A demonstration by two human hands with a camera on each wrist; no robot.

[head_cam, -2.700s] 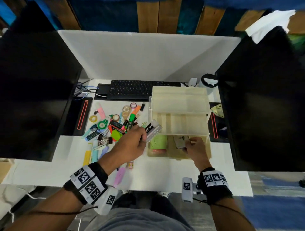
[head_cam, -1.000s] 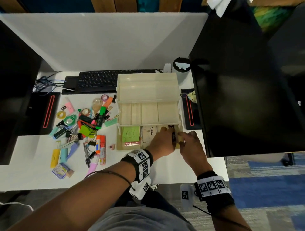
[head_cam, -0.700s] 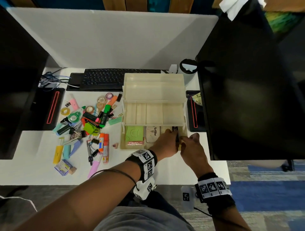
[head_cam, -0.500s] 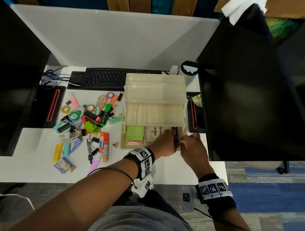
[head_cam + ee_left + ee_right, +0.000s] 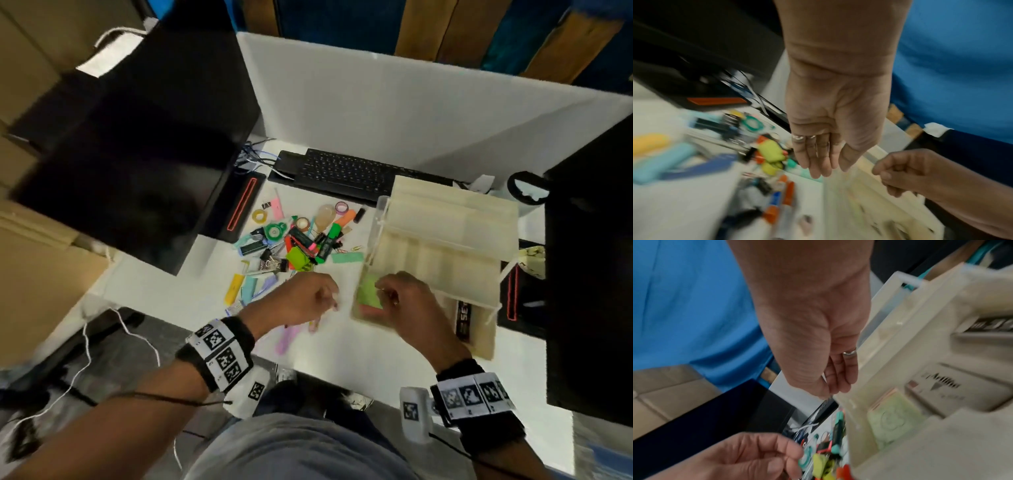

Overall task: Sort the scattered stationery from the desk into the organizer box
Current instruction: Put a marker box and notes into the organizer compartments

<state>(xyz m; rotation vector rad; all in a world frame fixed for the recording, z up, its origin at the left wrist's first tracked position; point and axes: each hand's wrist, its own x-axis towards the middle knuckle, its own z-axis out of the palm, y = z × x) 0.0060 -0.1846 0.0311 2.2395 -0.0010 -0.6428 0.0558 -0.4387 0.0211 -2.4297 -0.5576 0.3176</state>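
Cream plastic organizer box (image 5: 442, 246) sits at right of centre in the head view, its tiers stepped open on the white counter (image 5: 342, 346). Left hand (image 5: 301, 298) hangs above the counter at centre frame, just left of the box; in the left wrist view its fingers (image 5: 818, 155) point down nearly straight, grip loose and holding nothing. Right hand (image 5: 407, 301) hovers over the box's lowest tier, fingers curled; the blur hides whether they pinch anything, so I cannot tell its grip. Motion smear softens all 3 views, and the right hand covers much of the lower tier. A green sticky pad (image 5: 370, 291) shows beside its knuckles, and a black-labelled item (image 5: 464, 320) lies at the tier's right end. Scattered stationery (image 5: 294, 243) lies heaped at centre left of the head view, left of the box: highlighters, tape rolls, binder clips, pastel strips.
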